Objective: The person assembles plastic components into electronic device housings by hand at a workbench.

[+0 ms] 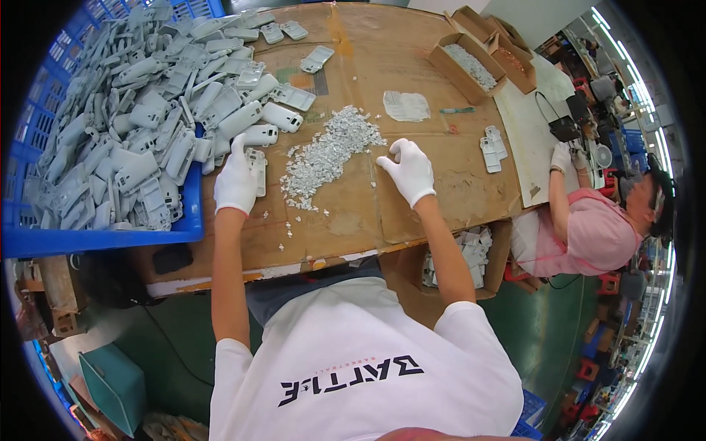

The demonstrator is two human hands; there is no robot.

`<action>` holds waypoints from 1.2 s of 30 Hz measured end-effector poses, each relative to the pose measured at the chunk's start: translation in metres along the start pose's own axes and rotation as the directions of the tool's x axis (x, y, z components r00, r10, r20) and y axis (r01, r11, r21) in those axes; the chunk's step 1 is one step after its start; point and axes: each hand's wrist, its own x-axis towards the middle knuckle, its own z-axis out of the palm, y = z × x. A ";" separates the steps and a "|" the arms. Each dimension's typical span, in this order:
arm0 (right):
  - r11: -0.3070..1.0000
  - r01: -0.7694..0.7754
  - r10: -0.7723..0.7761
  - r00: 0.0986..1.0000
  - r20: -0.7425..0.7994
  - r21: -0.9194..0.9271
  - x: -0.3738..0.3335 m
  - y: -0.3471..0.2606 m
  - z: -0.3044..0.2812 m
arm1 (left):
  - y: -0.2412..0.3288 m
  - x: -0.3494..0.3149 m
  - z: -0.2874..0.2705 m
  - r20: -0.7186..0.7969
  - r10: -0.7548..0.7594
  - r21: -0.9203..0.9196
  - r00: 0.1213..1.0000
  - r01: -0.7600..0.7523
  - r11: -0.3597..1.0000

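My left hand (236, 182), in a white glove, is closed on a white plastic housing (257, 170) at the left of the cardboard-covered table. Part of that housing is hidden behind the fingers. A loose pile of small, pale metallic-looking pieces (331, 154) lies between my hands. Just right of the pile, my right hand (409, 173), also gloved, hovers with thumb and curved fingers apart; nothing shows between them. Many similar white housings (151, 110) are heaped in and beside the blue crate (110, 239) on the left.
Small boxes (467, 70) of parts stand at the far right. A clear plastic bag (406, 106), a thin green tool (457, 110) and a few housings (493, 149) lie right of the pile. Below the table edge sits a carton (500, 257) of white parts. A co-worker (588, 228) works at right.
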 end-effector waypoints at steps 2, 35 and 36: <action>0.999 0.035 -0.034 0.998 0.046 -0.011 0.009 0.007 0.006 | 0.002 -0.005 -0.016 0.082 -0.106 0.005 0.991 0.106 0.994; 0.813 0.213 -0.323 0.939 0.116 0.542 -0.080 -0.132 -0.003 | 0.078 -0.111 -0.011 -0.228 0.087 -0.645 0.970 -0.217 0.733; 0.814 0.288 -0.363 0.930 0.055 0.504 -0.084 -0.129 0.002 | 0.078 -0.112 -0.011 -0.159 0.035 -0.654 0.987 -0.132 0.745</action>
